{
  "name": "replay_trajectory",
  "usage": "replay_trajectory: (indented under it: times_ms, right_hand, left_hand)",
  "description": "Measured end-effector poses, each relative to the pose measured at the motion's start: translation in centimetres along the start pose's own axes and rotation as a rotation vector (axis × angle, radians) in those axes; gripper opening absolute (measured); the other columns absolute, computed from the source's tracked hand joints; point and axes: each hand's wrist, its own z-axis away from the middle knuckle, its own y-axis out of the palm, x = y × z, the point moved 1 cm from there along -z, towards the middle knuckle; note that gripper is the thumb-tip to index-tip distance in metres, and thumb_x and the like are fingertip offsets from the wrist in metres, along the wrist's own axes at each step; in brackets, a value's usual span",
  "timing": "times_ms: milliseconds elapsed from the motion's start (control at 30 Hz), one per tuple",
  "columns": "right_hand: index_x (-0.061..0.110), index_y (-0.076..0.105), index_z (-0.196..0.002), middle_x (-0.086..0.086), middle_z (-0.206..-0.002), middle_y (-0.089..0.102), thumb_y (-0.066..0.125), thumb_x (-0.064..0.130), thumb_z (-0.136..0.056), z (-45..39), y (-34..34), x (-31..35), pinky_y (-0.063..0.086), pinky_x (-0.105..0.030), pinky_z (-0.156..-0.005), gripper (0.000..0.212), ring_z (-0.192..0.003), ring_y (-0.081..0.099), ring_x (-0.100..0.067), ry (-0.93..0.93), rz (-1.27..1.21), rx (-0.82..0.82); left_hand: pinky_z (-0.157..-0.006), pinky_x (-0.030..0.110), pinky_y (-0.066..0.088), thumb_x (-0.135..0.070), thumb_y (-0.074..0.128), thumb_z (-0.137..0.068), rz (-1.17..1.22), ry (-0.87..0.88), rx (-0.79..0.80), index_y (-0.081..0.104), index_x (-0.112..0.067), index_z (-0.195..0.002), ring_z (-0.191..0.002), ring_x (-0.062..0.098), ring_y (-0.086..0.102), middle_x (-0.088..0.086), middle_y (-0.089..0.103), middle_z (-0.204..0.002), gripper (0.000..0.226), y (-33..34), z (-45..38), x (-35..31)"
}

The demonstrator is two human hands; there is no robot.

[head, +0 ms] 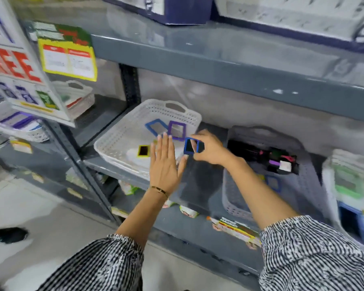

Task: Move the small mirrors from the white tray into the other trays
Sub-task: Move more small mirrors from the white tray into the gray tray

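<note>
A white perforated tray (122, 135) sits on the grey shelf. In it lie a blue-framed mirror (156, 127), a purple-framed mirror (177, 130) and a yellow-framed mirror (143, 151). My right hand (210, 149) pinches a dark-blue-framed mirror (191, 145) at the tray's right edge. My left hand (165, 162) hovers flat over the tray's front right, fingers spread and holding nothing. To the right stands a grey tray (235, 198) holding a blue-framed mirror (273, 182) and dark items.
A grey upper shelf beam (219, 66) overhangs the trays. A yellow price card (68, 59) and a "FREE" sign (13, 64) hang at the left. More white baskets (78, 95) stand on the left rack. Colourful packs (353, 185) fill the far right.
</note>
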Motion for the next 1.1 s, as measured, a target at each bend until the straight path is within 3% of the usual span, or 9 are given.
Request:
replay_trajectory:
  times_ms: [133,333,400,467,633,800,900,1000,1100]
  right_hand:
    - [-0.009,0.064,-0.104,-0.023,-0.111,0.056,0.075,-0.003,-0.064,4.1,-3.5,-5.1,0.037,-0.019,-0.080,0.042,-0.105,0.055,-0.031,0.172,-0.001,-0.084]
    - [-0.011,0.063,-0.105,-0.012,-0.096,0.046,0.074,-0.009,-0.066,10.3,-5.9,-12.5,0.043,-0.032,-0.094,0.040,-0.106,0.056,-0.039,0.426,-0.011,-0.094]
    - [-0.017,0.058,-0.110,-0.024,-0.095,0.050,0.072,-0.012,-0.067,11.8,-6.0,-14.0,0.046,-0.039,-0.091,0.045,-0.105,0.055,-0.045,0.501,-0.003,-0.095]
    - [-0.013,0.055,-0.119,-0.033,-0.112,0.052,0.070,-0.013,-0.070,12.7,-5.7,-15.1,0.047,-0.043,-0.092,0.051,-0.108,0.056,-0.045,0.558,-0.025,-0.119]
    - [0.003,0.045,-0.136,-0.019,-0.135,0.048,0.065,-0.013,-0.075,13.0,-5.3,-16.4,0.045,-0.031,-0.095,0.066,-0.123,0.052,-0.031,0.598,-0.085,-0.144]
    - [0.006,0.043,-0.139,-0.012,-0.144,0.043,0.054,-0.015,-0.082,12.9,-4.9,-16.6,0.045,-0.031,-0.101,0.061,-0.119,0.051,-0.019,0.629,-0.138,-0.175]
    - [0.006,0.040,-0.141,-0.015,-0.147,0.040,0.054,-0.009,-0.085,12.9,-4.8,-16.6,0.039,-0.038,-0.111,0.059,-0.131,0.044,-0.028,0.619,-0.113,-0.172]
    - [0.009,0.036,-0.143,-0.015,-0.150,0.036,0.060,-0.008,-0.080,12.9,-4.7,-16.7,0.037,-0.038,-0.112,0.069,-0.136,0.038,-0.029,0.636,-0.074,-0.126]
    - [0.009,0.038,-0.142,-0.016,-0.147,0.038,0.061,0.007,-0.085,12.7,-4.6,-16.4,0.038,-0.036,-0.108,0.061,-0.132,0.042,-0.030,0.660,-0.045,-0.217]
  left_hand:
    - [-0.112,0.046,0.007,-0.045,0.027,-0.091,-0.005,0.070,0.040,0.030,0.008,-0.136,-0.136,0.042,0.025,0.028,0.034,-0.144,0.070,1.9,-1.4,-2.3]
    - [-0.114,0.049,0.009,-0.048,0.020,-0.089,-0.005,0.021,0.113,0.030,0.009,-0.136,-0.138,0.040,0.020,0.028,0.030,-0.145,0.075,4.1,-0.9,-3.1]
    - [-0.113,0.049,0.009,-0.049,0.019,-0.089,-0.001,-0.005,0.125,0.031,0.010,-0.136,-0.137,0.041,0.021,0.029,0.031,-0.145,0.076,4.5,-0.6,-2.9]
    - [-0.113,0.049,0.010,-0.048,0.019,-0.088,-0.003,-0.015,0.140,0.031,0.011,-0.135,-0.136,0.043,0.023,0.031,0.033,-0.143,0.076,4.7,-0.4,-2.8]
    - [-0.109,0.051,0.024,-0.043,0.030,-0.091,0.009,-0.073,0.182,0.036,0.010,-0.133,-0.128,0.045,0.036,0.032,0.042,-0.137,0.068,4.7,-0.1,-2.9]
    - [-0.105,0.051,0.031,-0.040,0.035,-0.090,-0.018,-0.053,0.203,0.040,0.010,-0.131,-0.122,0.045,0.044,0.031,0.047,-0.132,0.064,4.8,0.2,-2.8]
    - [-0.106,0.050,0.030,-0.041,0.034,-0.091,-0.036,-0.049,0.206,0.039,0.009,-0.132,-0.124,0.045,0.043,0.031,0.046,-0.134,0.065,4.9,0.2,-2.8]
    - [-0.107,0.050,0.029,-0.040,0.036,-0.093,-0.045,-0.040,0.205,0.038,0.009,-0.132,-0.125,0.044,0.041,0.030,0.044,-0.136,0.063,5.0,0.1,-2.8]
    - [-0.107,0.050,0.030,-0.039,0.038,-0.094,-0.046,-0.033,0.206,0.038,0.008,-0.132,-0.125,0.044,0.041,0.030,0.044,-0.136,0.060,5.0,0.1,-2.8]
